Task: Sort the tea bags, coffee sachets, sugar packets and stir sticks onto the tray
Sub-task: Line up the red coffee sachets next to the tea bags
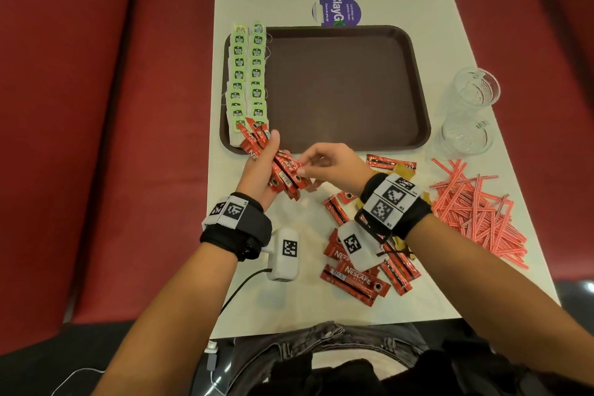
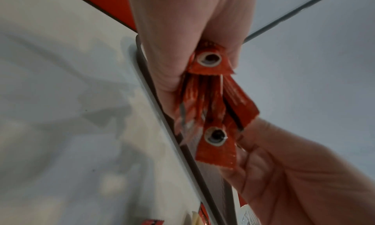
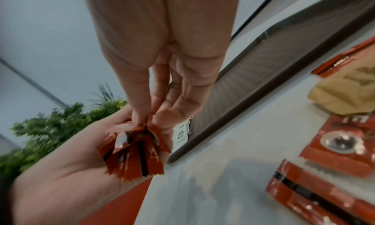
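Bundle of coffee sachets (image 1: 283, 170) clamped in left hand (image 1: 257, 170) grip, right hand (image 1: 331, 164) fingertips pinching its near end.

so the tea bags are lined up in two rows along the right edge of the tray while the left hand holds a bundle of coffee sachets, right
Not quite. The head view shows the tea bags in two rows along the left edge of the tray, not the right. The rest holds: the left hand grips a bundle of coffee sachets.

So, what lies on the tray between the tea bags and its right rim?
Nothing: the tray floor is bare from the tea bags to the right rim, as the head view shows.
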`<state>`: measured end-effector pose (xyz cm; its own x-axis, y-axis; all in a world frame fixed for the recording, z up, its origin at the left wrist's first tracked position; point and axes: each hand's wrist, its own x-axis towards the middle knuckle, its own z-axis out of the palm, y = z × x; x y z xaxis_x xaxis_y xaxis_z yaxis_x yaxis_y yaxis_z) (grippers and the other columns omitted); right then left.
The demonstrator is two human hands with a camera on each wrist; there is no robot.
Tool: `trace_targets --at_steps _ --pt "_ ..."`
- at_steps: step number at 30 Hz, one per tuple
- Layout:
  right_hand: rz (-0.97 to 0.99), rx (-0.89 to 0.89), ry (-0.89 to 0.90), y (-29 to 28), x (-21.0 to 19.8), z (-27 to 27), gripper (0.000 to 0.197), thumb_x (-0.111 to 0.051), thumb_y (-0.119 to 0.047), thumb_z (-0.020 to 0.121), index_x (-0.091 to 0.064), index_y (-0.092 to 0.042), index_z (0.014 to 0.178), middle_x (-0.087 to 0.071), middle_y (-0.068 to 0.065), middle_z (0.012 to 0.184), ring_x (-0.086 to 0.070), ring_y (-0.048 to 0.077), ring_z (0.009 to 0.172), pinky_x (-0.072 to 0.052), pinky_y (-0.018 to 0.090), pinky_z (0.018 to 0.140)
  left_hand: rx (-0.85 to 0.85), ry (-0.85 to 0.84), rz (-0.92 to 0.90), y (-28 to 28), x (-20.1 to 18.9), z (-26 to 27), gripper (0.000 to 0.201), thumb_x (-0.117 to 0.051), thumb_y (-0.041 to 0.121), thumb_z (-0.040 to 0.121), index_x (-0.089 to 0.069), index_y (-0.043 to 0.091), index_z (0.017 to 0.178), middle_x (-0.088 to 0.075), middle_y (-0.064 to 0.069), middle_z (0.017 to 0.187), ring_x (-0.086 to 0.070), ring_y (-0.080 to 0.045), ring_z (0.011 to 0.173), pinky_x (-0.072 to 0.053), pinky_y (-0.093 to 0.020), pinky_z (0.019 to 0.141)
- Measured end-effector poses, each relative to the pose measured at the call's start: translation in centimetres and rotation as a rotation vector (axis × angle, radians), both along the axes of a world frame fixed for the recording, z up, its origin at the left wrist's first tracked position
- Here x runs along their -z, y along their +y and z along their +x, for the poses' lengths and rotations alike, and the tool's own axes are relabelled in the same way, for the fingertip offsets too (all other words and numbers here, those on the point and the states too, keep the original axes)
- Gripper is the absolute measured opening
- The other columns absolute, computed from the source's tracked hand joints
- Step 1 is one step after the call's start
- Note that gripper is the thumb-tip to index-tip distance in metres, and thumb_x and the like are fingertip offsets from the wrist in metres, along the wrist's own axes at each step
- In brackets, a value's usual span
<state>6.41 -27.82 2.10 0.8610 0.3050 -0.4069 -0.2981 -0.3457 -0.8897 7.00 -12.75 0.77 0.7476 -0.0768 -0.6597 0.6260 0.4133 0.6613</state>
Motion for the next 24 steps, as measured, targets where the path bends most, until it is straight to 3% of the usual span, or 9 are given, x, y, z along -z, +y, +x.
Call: trace_targets --at_steps 2,4,6,9,13,18,21,24 --pt "0.034 0.04 0.021 0.0 0.1 0.4 0.014 -0.063 -0.01 0.086 -0.063 -0.003 0.099 -0.061 -0.001 0.078 -0.062 -0.004 0.06 -0.052 0.015 0.058 0.031 -0.015 -0.041 0.1 -0.1 -0.1 0.065 -0.07 0.049 0.069 -0.05 0.017 0.122 -0.059 -0.017 0.121 -0.063 -0.031 0.106 -0.049 -0.048 0.094" --pt "0.069 0.035 0.061 0.0 0.0 0.6 0.014 -0.059 -0.008 0.089 -0.062 -0.004 0.103 -0.062 0.001 0.081 -0.063 -0.003 0.064 -0.051 0.013 0.058 0.063 -0.046 -0.067 0.2 -0.3 -0.1 0.047 -0.067 0.04 0.076 -0.051 0.024 0.117 -0.058 -0.015 0.126 -0.06 -0.032 0.111 -0.047 -0.048 0.097" --pt "0.096 0.029 0.113 0.1 -0.1 0.9 0.012 -0.053 -0.008 0.092 -0.062 -0.008 0.101 -0.062 0.005 0.088 -0.064 0.004 0.072 -0.054 0.015 0.06 0.046 -0.057 -0.069 0.4 -0.1 0.0 0.036 -0.063 0.029 0.083 -0.051 0.024 0.116 -0.058 -0.014 0.125 -0.061 -0.029 0.11 -0.05 -0.043 0.092" --pt "0.136 0.042 0.188 0.3 -0.4 1.3 0.017 -0.046 -0.007 0.096 -0.062 -0.014 0.096 -0.061 0.003 0.088 -0.061 0.011 0.078 -0.056 0.02 0.064 0.033 -0.102 -0.025 0.9 -0.1 0.1 0.04 -0.06 0.017 0.087 -0.049 0.016 0.126 -0.064 -0.006 0.111 -0.064 -0.019 0.098 -0.053 -0.034 0.078" --pt "0.051 -0.035 0.221 1.2 -0.7 1.9 0.02 -0.042 -0.008 0.098 -0.06 -0.01 0.107 -0.06 0.004 0.087 -0.058 0.009 0.074 -0.054 0.018 0.062 0.019 -0.118 0.053 1.6 -0.2 0.4 0.037 -0.064 0.008 0.084 -0.055 0.013 0.12 -0.066 -0.005 0.104 -0.066 -0.019 0.096 -0.053 -0.032 0.078" --pt "0.051 -0.098 0.154 1.4 -0.5 2.5 0.02 -0.059 -0.011 0.09 -0.06 -0.014 0.109 -0.063 -0.002 0.093 -0.06 0.004 0.078 -0.053 0.014 0.066 -0.107 -0.071 0.036 2.5 -0.2 1.4 0.039 -0.066 0.008 0.083 -0.056 0.012 0.121 -0.068 -0.004 0.102 -0.067 -0.021 0.093 -0.054 -0.037 0.08" --pt "0.072 0.053 0.115 0.7 -0.4 3.5 0.016 -0.069 -0.005 0.08 -0.063 -0.01 0.094 -0.067 0.001 0.087 -0.064 0.005 0.074 -0.054 0.017 0.065 -0.165 -0.078 0.026 2.8 -0.2 2.0 0.023 -0.065 0.009 0.084 -0.062 0.015 0.106 -0.069 -0.002 0.094 -0.067 -0.021 0.091 -0.053 -0.038 0.084" --pt "0.048 0.248 0.075 -0.4 0.1 6.0 0.014 -0.073 -0.005 0.076 -0.066 -0.017 0.08 -0.067 0.005 0.085 -0.065 0.011 0.073 -0.056 0.024 0.069 -0.228 -0.075 0.041 3.1 -0.2 2.8 0.019 -0.067 0.011 0.083 -0.065 0.021 0.099 -0.071 0.001 0.093 -0.068 -0.017 0.088 -0.054 -0.035 0.083"
